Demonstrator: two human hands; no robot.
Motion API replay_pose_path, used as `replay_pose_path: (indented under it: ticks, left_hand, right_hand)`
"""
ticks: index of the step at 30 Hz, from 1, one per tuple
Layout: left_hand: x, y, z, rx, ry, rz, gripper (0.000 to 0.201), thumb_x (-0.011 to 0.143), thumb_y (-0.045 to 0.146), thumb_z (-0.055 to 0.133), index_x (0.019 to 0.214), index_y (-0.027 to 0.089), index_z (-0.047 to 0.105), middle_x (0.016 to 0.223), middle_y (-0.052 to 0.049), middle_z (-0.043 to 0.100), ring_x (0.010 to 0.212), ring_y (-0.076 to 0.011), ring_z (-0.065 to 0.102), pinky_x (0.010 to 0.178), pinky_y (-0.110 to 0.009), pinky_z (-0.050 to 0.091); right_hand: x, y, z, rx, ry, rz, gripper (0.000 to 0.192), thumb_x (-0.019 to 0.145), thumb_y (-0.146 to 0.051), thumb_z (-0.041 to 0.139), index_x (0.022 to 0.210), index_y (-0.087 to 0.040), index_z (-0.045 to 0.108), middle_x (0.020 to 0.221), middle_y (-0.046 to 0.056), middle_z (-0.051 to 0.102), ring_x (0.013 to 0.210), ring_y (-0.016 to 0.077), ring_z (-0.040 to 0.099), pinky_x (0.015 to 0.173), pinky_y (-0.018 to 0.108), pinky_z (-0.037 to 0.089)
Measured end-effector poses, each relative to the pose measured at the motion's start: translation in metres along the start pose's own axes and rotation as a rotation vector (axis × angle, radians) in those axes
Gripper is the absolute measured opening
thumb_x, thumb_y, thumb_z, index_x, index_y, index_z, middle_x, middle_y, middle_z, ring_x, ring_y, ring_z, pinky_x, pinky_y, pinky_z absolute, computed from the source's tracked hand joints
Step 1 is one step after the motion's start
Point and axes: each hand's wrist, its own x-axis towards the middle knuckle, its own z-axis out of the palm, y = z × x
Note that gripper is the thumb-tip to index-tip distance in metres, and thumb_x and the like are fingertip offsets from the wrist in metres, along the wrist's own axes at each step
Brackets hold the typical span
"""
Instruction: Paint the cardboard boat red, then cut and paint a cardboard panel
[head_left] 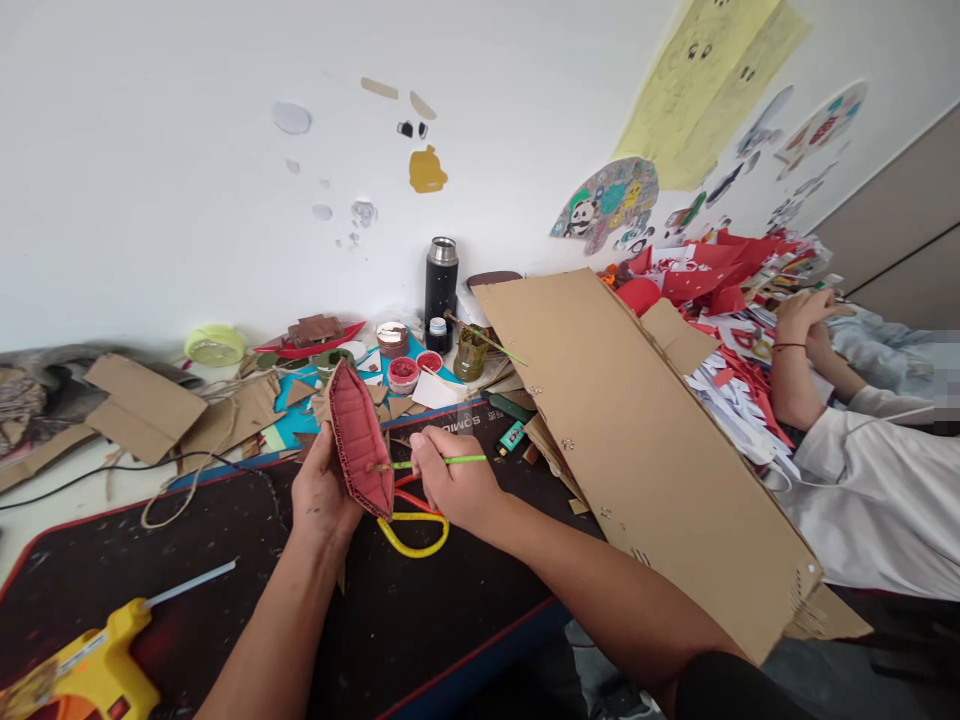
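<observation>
My left hand (324,490) holds up a small boat-shaped cardboard piece (361,430), its inside coated pinkish red and its corrugated edge showing. Between the fingers of my right hand (454,475) is a thin paintbrush with a green handle (469,459); its tip touches the lower inside of the piece. Just below lie scissors with yellow and red handles (414,548) on the dark mat (420,620), partly hidden by my right hand and the piece. Open pots of red paint (403,373) stand behind, near a jar of murky liquid (470,355) with a brush across it.
A large cardboard sheet (630,450) leans across the right side. Beyond it sits another person (806,345) beside heaped red and white paper. A yellow glue gun (112,660) lies front left; cardboard scraps (146,410) and string are behind it. A black thermos (441,285) stands by the wall.
</observation>
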Motion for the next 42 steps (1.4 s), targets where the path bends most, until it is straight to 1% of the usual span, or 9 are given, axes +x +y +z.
replay_pose_path:
  ticks: [4, 9, 12, 17, 20, 24, 31, 37, 42]
  left_hand:
    - [-0.003, -0.001, 0.005, 0.02, 0.035, 0.018, 0.029, 0.098, 0.042, 0.076, 0.116, 0.021, 0.084, 0.117, -0.008, 0.086, 0.128, -0.0323, 0.074, 0.114, -0.046, 0.058]
    - [0.002, 0.001, 0.001, 0.034, 0.042, 0.076, 0.028, 0.096, 0.043, 0.078, 0.114, 0.023, 0.084, 0.119, -0.006, 0.085, 0.133, -0.03, 0.071, 0.115, -0.042, 0.056]
    - [0.004, 0.001, -0.003, 0.047, 0.026, 0.094, 0.028, 0.095, 0.044, 0.079, 0.114, 0.024, 0.084, 0.121, -0.006, 0.085, 0.133, -0.0305, 0.071, 0.116, -0.043, 0.056]
    - [0.001, 0.003, -0.002, 0.029, 0.005, 0.049, 0.032, 0.095, 0.044, 0.078, 0.117, 0.021, 0.083, 0.117, -0.009, 0.086, 0.127, -0.0325, 0.075, 0.114, -0.047, 0.058]
    - [0.0, 0.004, 0.001, 0.012, 0.028, 0.04, 0.029, 0.096, 0.042, 0.076, 0.114, 0.019, 0.084, 0.115, -0.009, 0.086, 0.128, -0.0312, 0.074, 0.115, -0.045, 0.057]
    - [0.003, 0.002, 0.0, 0.025, 0.043, 0.06, 0.03, 0.098, 0.041, 0.074, 0.119, 0.021, 0.083, 0.118, -0.008, 0.086, 0.133, -0.0289, 0.071, 0.116, -0.042, 0.055]
    - [0.007, 0.004, -0.004, 0.006, 0.058, 0.028, 0.024, 0.099, 0.038, 0.073, 0.112, 0.021, 0.084, 0.11, -0.007, 0.086, 0.115, -0.029, 0.079, 0.112, -0.046, 0.059]
    - [-0.001, 0.007, 0.004, 0.024, 0.02, -0.005, 0.028, 0.102, 0.038, 0.067, 0.117, 0.02, 0.083, 0.113, -0.008, 0.086, 0.122, -0.0307, 0.077, 0.111, -0.05, 0.06]
    - [-0.004, 0.005, 0.006, 0.026, -0.025, -0.009, 0.039, 0.097, 0.044, 0.076, 0.128, 0.021, 0.081, 0.123, -0.012, 0.084, 0.126, -0.0355, 0.075, 0.11, -0.052, 0.06]
  right_hand:
    - [0.001, 0.003, -0.002, 0.018, 0.014, 0.052, 0.049, 0.113, -0.06, 0.045, 0.077, -0.026, 0.052, 0.049, -0.007, 0.046, 0.044, 0.0139, 0.051, 0.049, 0.025, 0.039]
    - [0.002, -0.001, -0.003, 0.096, 0.012, 0.04, 0.05, 0.113, -0.06, 0.045, 0.079, -0.025, 0.054, 0.048, -0.008, 0.047, 0.04, 0.0121, 0.049, 0.048, 0.024, 0.038]
    - [0.0, -0.006, -0.001, 0.119, -0.005, 0.018, 0.047, 0.114, -0.056, 0.045, 0.08, -0.025, 0.054, 0.048, -0.008, 0.047, 0.04, 0.0126, 0.05, 0.048, 0.024, 0.038]
    - [0.0, -0.004, 0.004, 0.072, -0.041, -0.013, 0.043, 0.114, -0.048, 0.048, 0.078, -0.025, 0.055, 0.049, -0.007, 0.048, 0.042, 0.013, 0.05, 0.052, 0.025, 0.041]
    - [0.001, 0.001, 0.003, 0.06, -0.034, -0.002, 0.043, 0.113, -0.05, 0.048, 0.079, -0.025, 0.056, 0.048, -0.007, 0.047, 0.041, 0.0133, 0.05, 0.05, 0.025, 0.04]
    - [0.0, 0.005, 0.001, 0.123, -0.034, 0.067, 0.046, 0.113, -0.056, 0.047, 0.08, -0.024, 0.054, 0.047, -0.008, 0.046, 0.039, 0.0125, 0.05, 0.046, 0.023, 0.037]
    - [0.001, -0.005, -0.001, 0.177, -0.044, 0.045, 0.051, 0.111, -0.064, 0.048, 0.081, -0.024, 0.055, 0.047, -0.009, 0.047, 0.039, 0.0117, 0.05, 0.046, 0.022, 0.039]
    - [0.009, -0.012, -0.004, 0.158, 0.008, 0.016, 0.05, 0.112, -0.064, 0.047, 0.082, -0.025, 0.058, 0.048, -0.006, 0.049, 0.043, 0.0141, 0.051, 0.047, 0.025, 0.039]
    - [0.016, -0.017, -0.002, 0.088, 0.004, -0.001, 0.049, 0.113, -0.061, 0.046, 0.083, -0.025, 0.059, 0.051, -0.005, 0.049, 0.051, 0.0159, 0.057, 0.051, 0.025, 0.041]
